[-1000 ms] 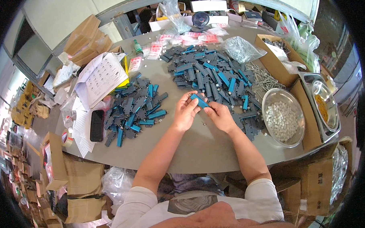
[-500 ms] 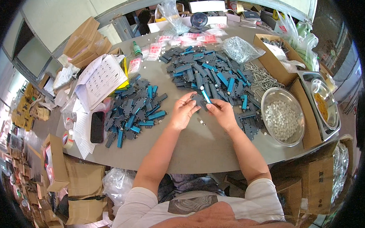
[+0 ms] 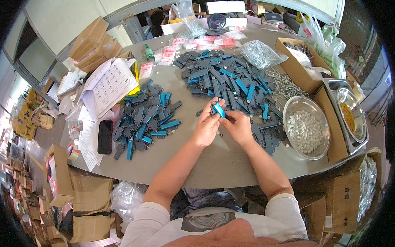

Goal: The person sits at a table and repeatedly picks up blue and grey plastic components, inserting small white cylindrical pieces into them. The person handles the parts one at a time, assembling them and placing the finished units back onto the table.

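Observation:
Between my hands, above the middle of the table, is a small dark grey part with a shiny blue face (image 3: 219, 109), held tilted. My left hand (image 3: 207, 127) is closed round its left side, fingers behind it. With thumb and fingers my right hand (image 3: 240, 128) grips the lower right end. Just beyond my hands spreads a large heap of similar blue and dark grey parts (image 3: 216, 83). A smaller heap of them (image 3: 145, 117) lies to the left. A few tiny pieces on the tabletop lie close under my hands, partly hidden.
On the right stand a steel bowl of small white pieces (image 3: 307, 131), loose metal screws (image 3: 286, 84) and a steel tray with a bowl of yellowish pieces (image 3: 348, 115). Papers (image 3: 112, 83) and a black phone (image 3: 105, 137) lie left. A small fan (image 3: 216, 22) stands at the back.
The part has turned in my hands; its blue face is now broader to view, where before it was a narrow strip. My left hand has shifted right, nearer my right hand.

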Tool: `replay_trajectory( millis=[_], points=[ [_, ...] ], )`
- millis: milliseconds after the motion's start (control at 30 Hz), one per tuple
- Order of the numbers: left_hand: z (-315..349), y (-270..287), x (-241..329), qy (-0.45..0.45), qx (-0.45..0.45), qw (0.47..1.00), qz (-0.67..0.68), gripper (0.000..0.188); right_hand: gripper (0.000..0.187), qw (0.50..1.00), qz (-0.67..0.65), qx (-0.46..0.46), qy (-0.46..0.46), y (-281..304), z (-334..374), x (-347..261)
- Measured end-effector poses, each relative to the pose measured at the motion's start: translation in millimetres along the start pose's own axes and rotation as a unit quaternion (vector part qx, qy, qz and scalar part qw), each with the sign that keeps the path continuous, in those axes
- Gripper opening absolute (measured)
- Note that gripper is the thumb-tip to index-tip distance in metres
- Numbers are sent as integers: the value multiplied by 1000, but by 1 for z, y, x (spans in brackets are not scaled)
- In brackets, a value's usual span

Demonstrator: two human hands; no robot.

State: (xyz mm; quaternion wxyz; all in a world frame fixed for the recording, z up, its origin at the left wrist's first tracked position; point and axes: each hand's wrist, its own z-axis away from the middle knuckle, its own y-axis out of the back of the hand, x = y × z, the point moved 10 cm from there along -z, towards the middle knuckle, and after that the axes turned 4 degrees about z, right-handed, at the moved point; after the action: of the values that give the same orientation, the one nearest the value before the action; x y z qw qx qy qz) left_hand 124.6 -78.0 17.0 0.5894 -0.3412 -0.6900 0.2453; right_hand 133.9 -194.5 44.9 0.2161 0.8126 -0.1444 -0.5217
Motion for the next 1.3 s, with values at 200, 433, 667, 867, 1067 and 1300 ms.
replay_trajectory(
  millis=[200, 433, 667, 867, 1067, 1300],
  points=[
    [-2, 2, 9, -34, -27, 999, -12, 58, 29, 991, 95, 26, 95, 8, 5, -29],
    [4, -11, 15, -73, -22, 997, -11, 44, 28, 975, 172, 63, 124, 14, 12, -46],
    [5, -9, 12, -44, -11, 998, -53, 28, 29, 971, 168, 68, 158, 16, 15, -58],
    [1, -12, 29, -53, -24, 998, 18, 24, 26, 995, -4, -71, 73, 2, 0, -28],
    [2, -6, 24, -17, -18, 998, 62, 25, 26, 990, -10, -103, 97, -8, 6, -38],
    [5, -6, 14, 15, 30, 999, -4, 29, 23, 987, -16, 2, 159, 7, 8, -48]
  ],
)
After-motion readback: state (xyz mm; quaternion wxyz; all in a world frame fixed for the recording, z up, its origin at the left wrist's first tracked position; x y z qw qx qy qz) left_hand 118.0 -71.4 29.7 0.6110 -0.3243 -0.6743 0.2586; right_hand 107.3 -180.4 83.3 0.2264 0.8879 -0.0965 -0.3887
